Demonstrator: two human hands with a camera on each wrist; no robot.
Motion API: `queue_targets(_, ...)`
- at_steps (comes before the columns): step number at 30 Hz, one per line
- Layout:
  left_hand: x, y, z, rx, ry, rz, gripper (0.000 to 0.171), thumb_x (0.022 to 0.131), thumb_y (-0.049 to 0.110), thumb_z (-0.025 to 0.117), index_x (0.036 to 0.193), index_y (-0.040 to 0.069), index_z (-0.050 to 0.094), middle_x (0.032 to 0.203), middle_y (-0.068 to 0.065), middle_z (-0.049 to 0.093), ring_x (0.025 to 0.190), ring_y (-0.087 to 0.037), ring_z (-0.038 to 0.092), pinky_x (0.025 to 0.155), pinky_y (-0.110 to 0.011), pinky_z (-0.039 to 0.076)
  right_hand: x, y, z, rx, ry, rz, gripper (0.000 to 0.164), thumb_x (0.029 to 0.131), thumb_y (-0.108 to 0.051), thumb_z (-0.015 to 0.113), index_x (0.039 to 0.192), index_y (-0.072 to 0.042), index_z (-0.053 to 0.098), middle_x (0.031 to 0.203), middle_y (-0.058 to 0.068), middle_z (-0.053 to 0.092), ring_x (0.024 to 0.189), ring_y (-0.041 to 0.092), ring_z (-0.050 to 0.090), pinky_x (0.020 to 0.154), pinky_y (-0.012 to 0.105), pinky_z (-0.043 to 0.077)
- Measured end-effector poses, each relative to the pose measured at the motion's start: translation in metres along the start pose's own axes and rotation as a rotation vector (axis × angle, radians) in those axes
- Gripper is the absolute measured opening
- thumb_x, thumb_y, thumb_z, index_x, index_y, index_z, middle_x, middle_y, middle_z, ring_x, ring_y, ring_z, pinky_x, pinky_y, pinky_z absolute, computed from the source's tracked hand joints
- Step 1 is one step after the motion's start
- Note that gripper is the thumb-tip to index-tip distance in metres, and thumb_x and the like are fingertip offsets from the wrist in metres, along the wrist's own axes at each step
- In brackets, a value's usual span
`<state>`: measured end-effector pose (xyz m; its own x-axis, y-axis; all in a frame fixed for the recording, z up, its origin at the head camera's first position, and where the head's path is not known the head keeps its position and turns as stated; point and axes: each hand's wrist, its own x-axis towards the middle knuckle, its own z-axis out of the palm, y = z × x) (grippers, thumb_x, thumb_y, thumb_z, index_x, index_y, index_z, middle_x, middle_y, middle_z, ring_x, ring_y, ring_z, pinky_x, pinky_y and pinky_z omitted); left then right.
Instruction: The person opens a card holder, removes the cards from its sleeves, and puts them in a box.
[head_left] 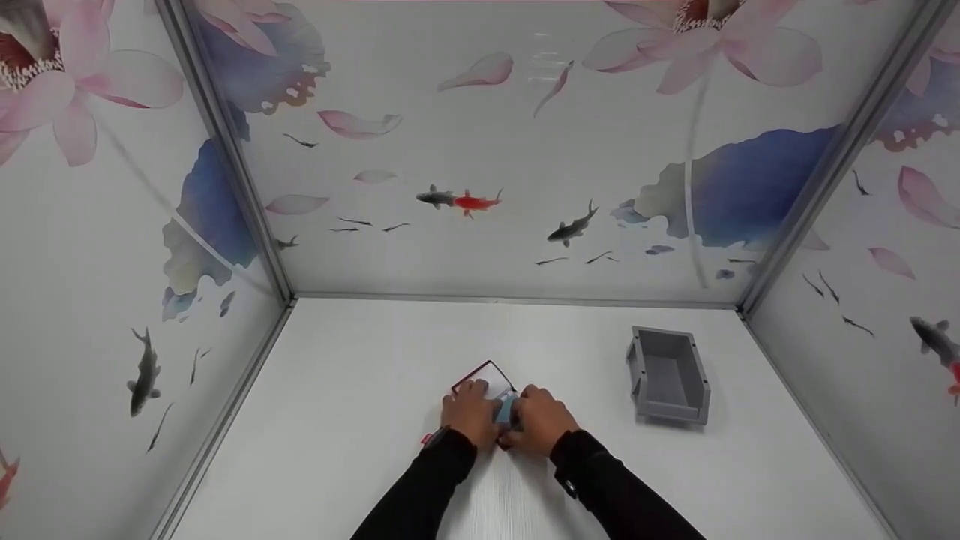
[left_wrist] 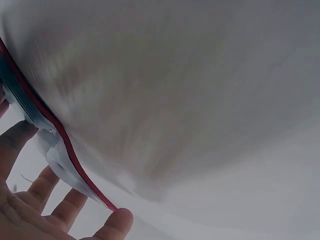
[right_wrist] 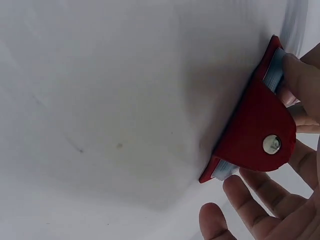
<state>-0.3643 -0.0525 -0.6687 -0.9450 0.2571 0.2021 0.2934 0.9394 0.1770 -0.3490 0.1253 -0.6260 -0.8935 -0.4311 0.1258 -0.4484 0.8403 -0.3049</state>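
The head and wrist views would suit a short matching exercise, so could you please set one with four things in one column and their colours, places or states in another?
Things:
1. bin
2. case
3. button
4. sleeves

Descriptions:
A. black, over the wrists
B. round and silvery
C. grey, to the right of the left hand and right hand
D. red on the outside, held between the two hands

Right pairs: 1-C, 2-D, 3-B, 4-A.
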Motion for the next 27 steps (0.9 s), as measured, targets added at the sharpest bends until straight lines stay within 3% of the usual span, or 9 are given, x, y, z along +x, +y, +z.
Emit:
queue_targets(8, -0.001, 0.003, -0.004, 0.023, -0.026, 0.009, 0.040, 0.095, 0.050, 0.089, 0.128, 0.026, 0.087, 0.150, -0.010, 0.068, 0.143, -0.035, 0.058, 0.102, -0.064, 0.056, -0.002, 0.002, -0.003, 0.065, -0.013, -0.003, 0.031, 0.089, -0.028, 0.098, 0.096, -0.006, 0.079, 0.103, 0.009, 0.065, 0.091, 0.025, 0.059, 0.078, 0.045, 0.056)
queue_targets(13, -0.002, 0.006, -0.011, -0.018, -0.043, 0.016, 0.038, 0.096, 0.041, 0.091, 0.130, 0.025, 0.087, 0.162, -0.010, 0.063, 0.156, -0.036, 0.053, 0.114, -0.068, 0.052, -0.004, 0.004, 0.000, 0.102, -0.008, 0.043, 0.036, 0.095, -0.036, 0.094, 0.106, -0.005, 0.079, 0.102, 0.010, 0.064, 0.089, 0.024, 0.060, 0.078, 0.045, 0.056)
queue_targets(17, -0.001, 0.009, -0.016, -0.018, -0.036, 0.026, 0.032, 0.090, 0.040, 0.097, 0.115, 0.020, 0.091, 0.169, -0.008, 0.060, 0.162, -0.033, 0.049, 0.117, -0.068, 0.051, -0.007, 0.001, 0.000, 0.097, -0.035, 0.091, 0.041, 0.096, -0.033, 0.093, 0.120, -0.004, 0.078, 0.106, 0.012, 0.063, 0.092, 0.028, 0.063, 0.082, 0.049, 0.059)
queue_targets(20, 0.001, 0.013, -0.019, 0.007, -0.003, 0.019, 0.033, 0.083, 0.039, 0.102, 0.105, 0.017, 0.091, 0.158, -0.008, 0.065, 0.150, -0.032, 0.056, 0.110, -0.061, 0.055, -0.010, -0.004, -0.003, 0.089, -0.070, 0.117, 0.040, 0.095, -0.022, 0.092, 0.125, -0.001, 0.076, 0.108, 0.014, 0.063, 0.095, 0.030, 0.063, 0.085, 0.051, 0.060)
queue_targets(22, 0.001, 0.016, -0.021, 0.027, 0.011, 0.010, 0.033, 0.082, 0.037, 0.103, 0.102, 0.013, 0.091, 0.143, -0.010, 0.070, 0.136, -0.032, 0.060, 0.104, -0.055, 0.057, -0.012, -0.007, -0.005, 0.102, -0.083, 0.119, 0.034, 0.093, -0.015, 0.090, 0.120, 0.001, 0.076, 0.106, 0.016, 0.062, 0.093, 0.030, 0.062, 0.084, 0.053, 0.059)
queue_targets(27, -0.003, 0.024, -0.022, 0.006, -0.036, -0.024, 0.026, 0.094, 0.025, 0.090, 0.107, 0.004, 0.086, 0.118, -0.015, 0.071, 0.115, -0.032, 0.064, 0.097, -0.051, 0.061, -0.015, 0.003, 0.006, 0.160, -0.080, 0.066, 0.020, 0.095, -0.013, 0.085, 0.108, -0.002, 0.074, 0.103, 0.015, 0.060, 0.086, 0.027, 0.057, 0.080, 0.049, 0.056)
